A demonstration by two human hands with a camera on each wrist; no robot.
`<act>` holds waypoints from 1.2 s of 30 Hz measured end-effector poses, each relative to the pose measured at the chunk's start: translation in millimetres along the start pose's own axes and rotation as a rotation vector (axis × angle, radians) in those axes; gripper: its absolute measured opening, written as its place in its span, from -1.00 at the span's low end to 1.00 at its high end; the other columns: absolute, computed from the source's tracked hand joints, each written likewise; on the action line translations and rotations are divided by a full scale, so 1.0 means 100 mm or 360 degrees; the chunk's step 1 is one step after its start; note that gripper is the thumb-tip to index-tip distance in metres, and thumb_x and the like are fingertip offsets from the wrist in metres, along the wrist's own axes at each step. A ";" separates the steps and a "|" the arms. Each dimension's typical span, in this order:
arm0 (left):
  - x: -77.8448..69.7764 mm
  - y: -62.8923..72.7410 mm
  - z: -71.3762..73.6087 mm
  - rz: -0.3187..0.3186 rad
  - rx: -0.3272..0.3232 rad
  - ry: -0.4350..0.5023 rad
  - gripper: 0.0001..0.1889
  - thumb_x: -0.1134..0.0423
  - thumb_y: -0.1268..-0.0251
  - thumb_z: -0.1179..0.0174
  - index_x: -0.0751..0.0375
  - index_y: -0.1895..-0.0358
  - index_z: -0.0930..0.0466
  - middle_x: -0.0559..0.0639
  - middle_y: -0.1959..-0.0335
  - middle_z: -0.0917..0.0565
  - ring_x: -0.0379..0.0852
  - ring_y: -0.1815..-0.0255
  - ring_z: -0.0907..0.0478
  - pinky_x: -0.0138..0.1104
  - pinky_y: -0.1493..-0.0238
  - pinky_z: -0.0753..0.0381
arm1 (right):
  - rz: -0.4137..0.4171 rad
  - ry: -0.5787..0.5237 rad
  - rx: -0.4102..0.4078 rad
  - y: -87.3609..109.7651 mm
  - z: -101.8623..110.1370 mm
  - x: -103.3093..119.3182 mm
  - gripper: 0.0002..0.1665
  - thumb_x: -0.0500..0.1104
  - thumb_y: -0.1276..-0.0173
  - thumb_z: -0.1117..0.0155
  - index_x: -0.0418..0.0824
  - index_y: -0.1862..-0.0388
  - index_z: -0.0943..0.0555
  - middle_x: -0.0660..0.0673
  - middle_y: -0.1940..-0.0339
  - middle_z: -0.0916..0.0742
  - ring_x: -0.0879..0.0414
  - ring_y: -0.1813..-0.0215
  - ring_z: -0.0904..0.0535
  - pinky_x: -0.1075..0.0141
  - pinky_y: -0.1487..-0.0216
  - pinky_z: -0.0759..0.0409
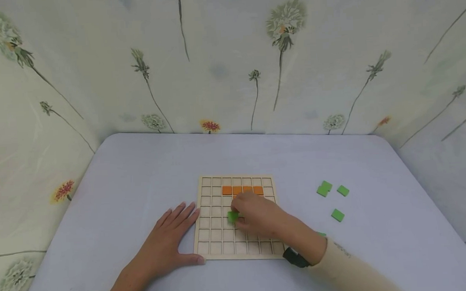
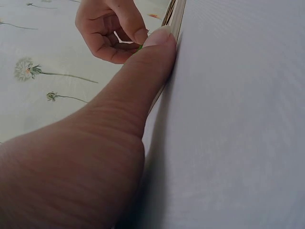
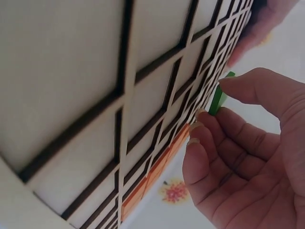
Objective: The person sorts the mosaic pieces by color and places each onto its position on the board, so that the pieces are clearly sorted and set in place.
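Observation:
A square wooden grid board (image 1: 215,235) lies on the table, with a row of orange tiles (image 1: 227,190) set in its upper cells and more orange partly hidden under my right hand. My right hand (image 1: 258,214) is over the middle of the board and pinches a green square tile (image 1: 232,216) between thumb and fingers. In the right wrist view that green tile (image 3: 218,98) stands on edge, close to the grid. My left hand (image 1: 168,239) rests flat at the board's left side, fingers spread, with fingertips and thumb touching the frame.
Several loose green tiles (image 1: 337,215) lie on the table to the right of the board. One more green tile (image 1: 321,234) is partly hidden behind my right forearm. A flower-patterned cloth (image 1: 229,75) hangs behind the white table (image 1: 151,163).

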State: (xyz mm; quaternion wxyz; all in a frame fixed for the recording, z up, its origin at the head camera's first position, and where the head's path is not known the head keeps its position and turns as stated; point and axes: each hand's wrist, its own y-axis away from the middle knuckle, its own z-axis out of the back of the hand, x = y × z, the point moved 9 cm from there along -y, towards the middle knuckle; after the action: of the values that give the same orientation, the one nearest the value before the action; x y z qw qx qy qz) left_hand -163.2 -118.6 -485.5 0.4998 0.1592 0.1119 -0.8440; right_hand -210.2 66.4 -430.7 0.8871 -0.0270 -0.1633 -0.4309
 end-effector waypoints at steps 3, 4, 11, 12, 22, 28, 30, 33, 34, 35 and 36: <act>0.00 0.00 0.00 -0.0002 -0.0005 0.0004 0.26 -0.69 0.04 -0.20 -0.04 -0.69 -0.15 -0.11 -0.71 -0.08 -0.02 -0.73 0.11 -0.02 -0.69 0.12 | -0.0006 0.0011 0.0016 -0.01 -0.04 0.02 -0.89 -0.28 -0.31 -0.37 -0.08 0.24 -0.65 0.13 0.33 -0.57 0.17 0.21 -0.45 0.38 0.26 -0.55; 0.00 0.00 0.00 -0.0006 -0.0009 0.0007 0.26 -0.69 0.04 -0.20 -0.04 -0.69 -0.15 -0.11 -0.71 -0.08 -0.02 -0.73 0.11 -0.02 -0.69 0.12 | -0.0003 0.0015 0.0016 -0.02 -0.05 0.03 -0.89 -0.28 -0.30 -0.36 -0.09 0.24 -0.64 0.13 0.34 -0.56 0.17 0.22 -0.45 0.39 0.28 -0.54; -0.01 0.01 0.02 -0.0022 -0.0029 0.0018 0.25 -0.68 0.03 -0.22 -0.03 -0.69 -0.14 -0.11 -0.71 -0.08 -0.02 -0.73 0.11 -0.02 -0.68 0.12 | 0.0040 0.0098 0.0005 -0.06 -0.09 0.10 -0.91 -0.27 -0.27 -0.34 -0.09 0.28 -0.63 0.12 0.37 -0.55 0.16 0.27 -0.44 0.40 0.36 -0.50; -0.01 0.01 0.02 -0.0024 -0.0030 0.0017 0.25 -0.67 0.03 -0.22 -0.03 -0.69 -0.14 -0.11 -0.71 -0.08 -0.02 -0.73 0.11 -0.02 -0.68 0.12 | 0.0041 0.0110 0.0006 -0.07 -0.09 0.11 -0.91 -0.26 -0.27 -0.36 -0.09 0.28 -0.63 0.13 0.38 -0.55 0.16 0.27 -0.45 0.40 0.36 -0.50; -0.01 0.02 0.02 -0.0030 -0.0027 0.0003 0.24 -0.68 0.02 -0.20 -0.03 -0.69 -0.14 -0.11 -0.71 -0.08 -0.02 -0.73 0.11 -0.02 -0.68 0.11 | 0.0029 0.0169 0.0038 -0.08 -0.12 0.14 -0.90 -0.24 -0.25 -0.41 -0.10 0.30 -0.64 0.12 0.39 -0.53 0.17 0.28 -0.44 0.39 0.33 -0.52; 0.00 0.01 0.02 -0.0031 -0.0030 -0.0001 0.25 -0.68 0.03 -0.20 -0.02 -0.69 -0.16 -0.11 -0.71 -0.09 -0.02 -0.73 0.11 -0.03 -0.68 0.13 | 0.0053 0.0178 0.0029 -0.07 -0.10 0.17 -0.89 -0.27 -0.24 -0.38 -0.09 0.36 -0.61 0.11 0.42 -0.50 0.16 0.29 -0.43 0.37 0.31 -0.50; 0.00 0.01 0.02 -0.0035 -0.0036 -0.0005 0.24 -0.69 0.02 -0.18 -0.01 -0.68 -0.17 -0.10 -0.71 -0.10 -0.02 -0.72 0.10 -0.03 -0.68 0.13 | 0.0063 0.0178 0.0028 -0.07 -0.09 0.18 -0.90 -0.27 -0.25 -0.38 -0.10 0.37 -0.61 0.11 0.42 -0.50 0.15 0.28 -0.44 0.36 0.29 -0.51; 0.01 0.01 0.01 -0.0031 -0.0029 -0.0013 0.25 -0.70 0.03 -0.16 -0.02 -0.69 -0.16 -0.11 -0.71 -0.10 -0.03 -0.73 0.11 -0.04 -0.69 0.14 | 0.0061 0.0187 0.0035 -0.08 -0.09 0.18 -0.91 -0.25 -0.28 -0.39 -0.10 0.35 -0.63 0.10 0.40 -0.51 0.15 0.26 -0.44 0.35 0.26 -0.53; 0.01 0.01 0.01 -0.0031 -0.0027 -0.0015 0.25 -0.71 0.03 -0.16 -0.02 -0.69 -0.17 -0.11 -0.71 -0.10 -0.03 -0.73 0.11 -0.04 -0.68 0.13 | 0.0060 0.0189 0.0038 -0.08 -0.10 0.17 -0.91 -0.24 -0.29 -0.40 -0.10 0.34 -0.63 0.10 0.39 -0.51 0.14 0.25 -0.45 0.34 0.25 -0.54; 0.01 0.00 0.01 -0.0029 -0.0024 -0.0019 0.25 -0.71 0.04 -0.16 -0.03 -0.69 -0.16 -0.11 -0.71 -0.10 -0.03 -0.73 0.11 -0.04 -0.68 0.13 | 0.0060 0.0189 0.0040 -0.08 -0.10 0.17 -0.92 -0.24 -0.30 -0.40 -0.11 0.33 -0.64 0.10 0.39 -0.52 0.14 0.24 -0.45 0.34 0.24 -0.54; 0.01 0.00 0.00 -0.0025 -0.0020 -0.0024 0.25 -0.71 0.04 -0.16 -0.03 -0.69 -0.16 -0.11 -0.71 -0.10 -0.03 -0.73 0.11 -0.04 -0.68 0.13 | 0.0060 0.0187 0.0042 -0.08 -0.10 0.17 -0.92 -0.23 -0.31 -0.41 -0.11 0.32 -0.65 0.10 0.38 -0.52 0.14 0.23 -0.45 0.34 0.24 -0.55</act>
State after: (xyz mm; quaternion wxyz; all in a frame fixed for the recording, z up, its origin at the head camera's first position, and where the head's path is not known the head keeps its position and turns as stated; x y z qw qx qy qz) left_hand -163.6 -119.4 -485.5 0.4949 0.1489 0.1147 -0.8484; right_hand -203.5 46.8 -435.7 0.9035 0.0069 -0.1160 -0.4126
